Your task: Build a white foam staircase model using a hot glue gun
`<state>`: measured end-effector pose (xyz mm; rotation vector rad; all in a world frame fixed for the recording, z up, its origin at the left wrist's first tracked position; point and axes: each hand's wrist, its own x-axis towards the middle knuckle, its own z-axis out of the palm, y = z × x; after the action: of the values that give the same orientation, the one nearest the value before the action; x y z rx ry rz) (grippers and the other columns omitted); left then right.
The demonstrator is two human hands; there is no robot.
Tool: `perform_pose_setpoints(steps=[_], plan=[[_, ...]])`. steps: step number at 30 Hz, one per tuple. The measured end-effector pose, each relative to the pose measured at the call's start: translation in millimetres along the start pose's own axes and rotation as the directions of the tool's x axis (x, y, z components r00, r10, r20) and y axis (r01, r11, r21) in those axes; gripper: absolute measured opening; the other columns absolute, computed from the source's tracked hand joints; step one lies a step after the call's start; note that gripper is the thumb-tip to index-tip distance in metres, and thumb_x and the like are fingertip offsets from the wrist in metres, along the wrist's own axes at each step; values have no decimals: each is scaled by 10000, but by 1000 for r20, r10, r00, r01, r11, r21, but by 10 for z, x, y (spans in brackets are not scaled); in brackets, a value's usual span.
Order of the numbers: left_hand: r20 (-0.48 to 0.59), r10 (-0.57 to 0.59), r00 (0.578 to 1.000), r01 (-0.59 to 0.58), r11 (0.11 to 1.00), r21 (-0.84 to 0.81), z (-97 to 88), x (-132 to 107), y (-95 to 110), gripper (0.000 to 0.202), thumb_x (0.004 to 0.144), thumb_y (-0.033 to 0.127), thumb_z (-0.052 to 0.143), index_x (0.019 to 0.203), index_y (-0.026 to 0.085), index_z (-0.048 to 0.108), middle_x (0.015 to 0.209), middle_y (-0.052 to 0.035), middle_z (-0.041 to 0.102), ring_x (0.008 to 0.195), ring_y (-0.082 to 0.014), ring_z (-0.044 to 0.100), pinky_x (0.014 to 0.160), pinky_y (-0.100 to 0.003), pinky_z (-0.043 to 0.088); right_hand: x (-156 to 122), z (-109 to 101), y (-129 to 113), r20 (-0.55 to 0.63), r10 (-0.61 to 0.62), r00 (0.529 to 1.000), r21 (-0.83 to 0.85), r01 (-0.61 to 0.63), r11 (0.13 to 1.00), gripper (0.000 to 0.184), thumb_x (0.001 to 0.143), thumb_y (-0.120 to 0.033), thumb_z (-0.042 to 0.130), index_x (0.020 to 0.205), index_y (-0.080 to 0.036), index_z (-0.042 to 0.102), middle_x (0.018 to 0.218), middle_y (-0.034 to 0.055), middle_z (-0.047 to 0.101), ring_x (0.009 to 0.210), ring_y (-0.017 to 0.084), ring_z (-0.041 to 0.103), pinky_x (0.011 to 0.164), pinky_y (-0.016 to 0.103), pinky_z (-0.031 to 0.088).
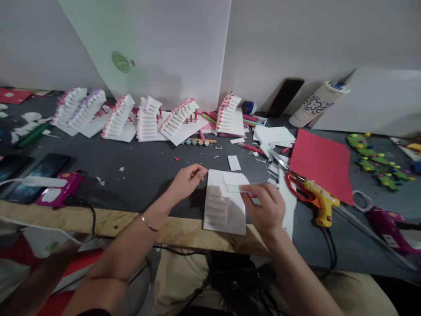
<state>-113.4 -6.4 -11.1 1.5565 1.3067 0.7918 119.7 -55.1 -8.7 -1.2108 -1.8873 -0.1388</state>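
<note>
In front of me on the table's front edge lies a white card base [237, 219] carrying a small white paper staircase [217, 206] with several steps. My right hand [267, 205] is closed on a thin whitish strip [233, 188], pinched between thumb and fingers over the upper part of the staircase. Whether the strip touches the steps I cannot tell. My left hand [187, 183] is closed, its curled fingertips at the upper left corner of the card base. Anything within those fingers is hidden.
Several finished-looking paper staircases [120, 117] stand along the wall. On the right are scissors [297, 188], a yellow glue gun [320, 202], a red sheet [320, 162] and a white tumbler [317, 105]. A magenta device [61, 188] with cables lies left. Paper scraps [234, 163] lie beyond the card.
</note>
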Motion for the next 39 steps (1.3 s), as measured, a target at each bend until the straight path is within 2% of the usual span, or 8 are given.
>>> perform_pose_setpoints(steps=[6, 13, 17, 21, 27, 30, 35, 39], plan=[[404, -67, 912, 172, 958, -230, 94, -118, 137, 474, 820, 643, 592, 835, 171, 553, 612, 4, 638, 439, -69, 472, 436, -187, 306, -247, 134, -131, 57, -109, 992, -83, 113, 990, 187, 873, -115, 632, 867, -287, 705, 683, 14, 621, 646, 170, 567, 621, 334, 398], [387, -110, 916, 222, 941, -257, 108, -125, 162, 352, 827, 510, 645, 797, 177, 531, 558, 22, 638, 353, -34, 361, 405, -182, 250, -302, 43, -94, 100, 86, 991, 145, -100, 984, 141, 874, -199, 655, 990, -279, 655, 791, 16, 644, 688, 170, 591, 652, 311, 480], [392, -122, 912, 222, 950, -220, 106, -123, 186, 312, 822, 470, 658, 794, 181, 543, 552, 35, 626, 383, -44, 400, 424, -181, 278, -229, -31, -53, 293, 458, 839, 315, -537, 782, 256, 891, -387, 618, 1093, -229, 627, 840, 32, 637, 672, 163, 571, 600, 293, 483], [384, -107, 917, 201, 956, -214, 121, -122, 202, 309, 813, 473, 659, 816, 178, 568, 568, 35, 627, 416, -55, 444, 437, -182, 309, -118, 16, -33, 550, 506, 664, 358, -735, 576, 312, 875, -495, 599, 956, -206, 682, 777, 30, 664, 637, 153, 554, 561, 272, 438], [313, -95, 945, 171, 959, -226, 132, -118, 163, 342, 801, 500, 672, 775, 183, 546, 599, 21, 634, 452, -63, 495, 452, -181, 349, -90, 94, 26, 623, 495, 606, 401, -790, 463, 326, 840, -521, 638, 918, -212, 702, 822, 30, 694, 668, 141, 569, 600, 267, 454], [267, -81, 960, 148, 959, -241, 140, -124, 147, 357, 782, 516, 690, 828, 181, 574, 579, 36, 604, 478, -74, 517, 472, -187, 393, -82, 50, 37, 564, 474, 676, 445, -732, 515, 292, 839, -488, 664, 946, -221, 715, 839, 38, 688, 677, 147, 585, 590, 271, 476], [273, -65, 960, 169, 911, -376, 150, -136, 139, 522, 814, 605, 630, 1082, 162, 565, 646, -4, 664, 484, -97, 569, 413, -182, 367, -65, -48, -17, 150, 236, 960, 341, -274, 899, 127, 880, -250, 659, 955, -302, 748, 902, 36, 636, 712, 149, 607, 631, 295, 526], [277, -65, 959, 184, 885, -428, 161, -129, 98, 457, 823, 550, 655, 1039, 159, 556, 641, -3, 664, 451, -96, 577, 399, -177, 357, -122, -24, -63, 50, -33, 998, 259, 18, 966, 254, 891, -114, 617, 988, -317, 734, 889, 36, 650, 807, 172, 654, 698, 309, 559]])
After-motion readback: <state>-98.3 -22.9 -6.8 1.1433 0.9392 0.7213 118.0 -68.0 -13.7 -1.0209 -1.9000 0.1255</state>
